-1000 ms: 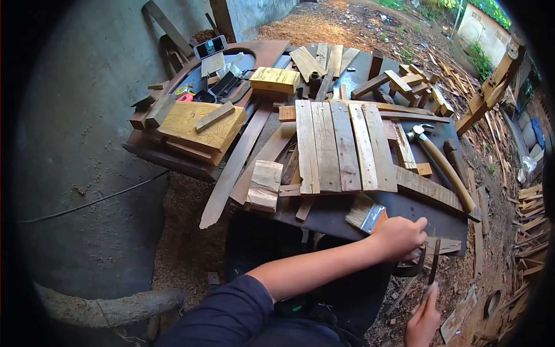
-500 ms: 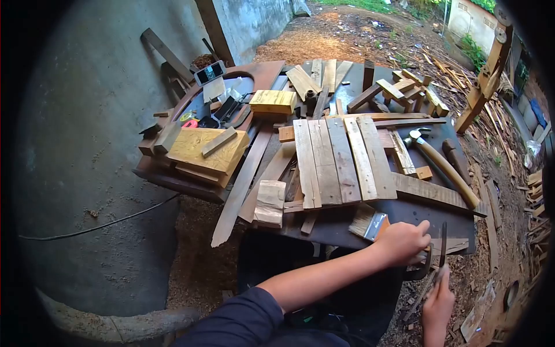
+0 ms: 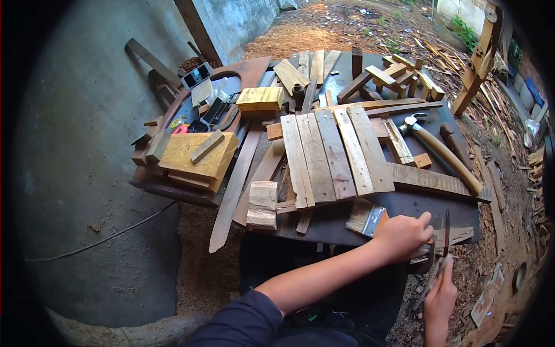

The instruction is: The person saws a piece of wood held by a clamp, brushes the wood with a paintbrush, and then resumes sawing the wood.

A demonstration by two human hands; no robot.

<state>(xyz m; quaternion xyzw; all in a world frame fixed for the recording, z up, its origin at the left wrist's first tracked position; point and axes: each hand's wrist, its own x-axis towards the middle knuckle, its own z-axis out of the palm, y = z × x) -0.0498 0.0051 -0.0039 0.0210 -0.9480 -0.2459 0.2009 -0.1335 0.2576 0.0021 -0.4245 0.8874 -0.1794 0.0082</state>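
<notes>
My left hand [image 3: 402, 238] is closed at the table's front edge, beside a wide paintbrush [image 3: 367, 218] with pale bristles. Its fingers are wrapped round something I cannot make out. Lower right, my right hand [image 3: 440, 296] is closed on a thin dark tool [image 3: 447, 231] that points upward. A curved dark piece shows between the hands, partly hidden. Behind them lies a panel of several wooden slats [image 3: 328, 159], with nail heads near the slat ends. A claw hammer [image 3: 442, 153] rests to the right of the panel.
Wood blocks [image 3: 199, 153], a phone [image 3: 197, 76] and small tools are at the left. Short wood pieces [image 3: 399, 78] are stacked at the back right of the dark table [image 3: 404, 202]. A wooden post [image 3: 478, 63] stands beyond, and scraps litter the ground.
The view has shifted slightly, so the table and its objects sit a little differently in the frame. Both hands remain close together in nearly the same pose.
</notes>
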